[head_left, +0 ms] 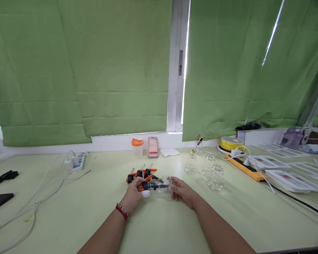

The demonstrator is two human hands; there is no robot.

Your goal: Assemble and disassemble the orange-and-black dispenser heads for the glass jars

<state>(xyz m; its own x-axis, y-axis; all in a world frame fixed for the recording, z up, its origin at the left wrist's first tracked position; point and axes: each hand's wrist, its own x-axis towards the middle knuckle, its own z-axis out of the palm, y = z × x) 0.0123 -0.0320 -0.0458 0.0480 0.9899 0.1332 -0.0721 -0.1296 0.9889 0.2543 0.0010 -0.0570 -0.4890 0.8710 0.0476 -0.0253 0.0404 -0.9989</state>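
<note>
Close to the middle of the table, a clear glass bottle (163, 189) lies sideways between both of my hands. A black stem (158, 186) runs inside it, joined to a black and orange top. My left hand (135, 193), with white wrapping on one finger, is closed around that top. At the other end, my right hand (182, 191) grips the bottle's round base. Just behind sit several more black and orange tops (140, 173) with thin metal rods pointing up. Several clear glass bottles (215, 178) stand to the right of my right hand.
A lidded cup (137, 150), a phone (153, 148) and a white tissue (170, 152) stand or lie along the back wall. An orange power strip (245, 167), cables and printed sheets (291, 180) occupy the right. On the left are a white power strip (79, 163) and loose cables.
</note>
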